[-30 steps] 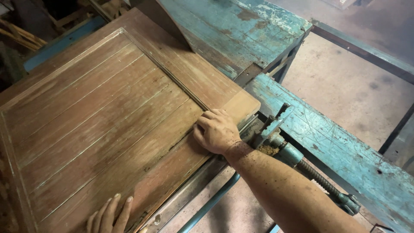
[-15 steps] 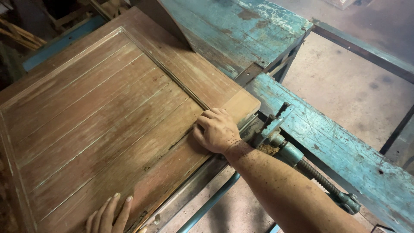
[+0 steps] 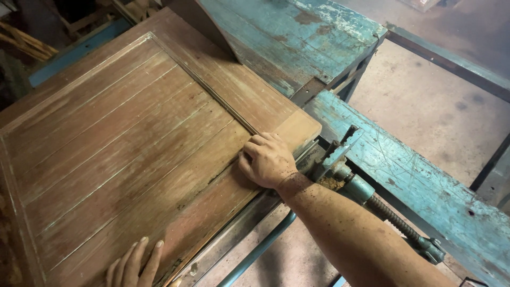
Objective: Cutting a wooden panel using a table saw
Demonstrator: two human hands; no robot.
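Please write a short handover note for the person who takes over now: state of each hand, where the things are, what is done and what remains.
Right hand: flat on the wooden panel, near its right corner, fingers curled at the groove between frame and boards. It holds nothing.
Left hand: only the fingers show, resting flat on the panel's near edge.
Panel: lies flat on the blue workbench, its near edge over a metal rail.
Clamp: sits at the panel's right corner, screw running out to the right. Whether it presses the panel I cannot tell.
Done: panel is laid down and steadied by both hands.
Left: no tool in hand; surface looks worn and unfinished.
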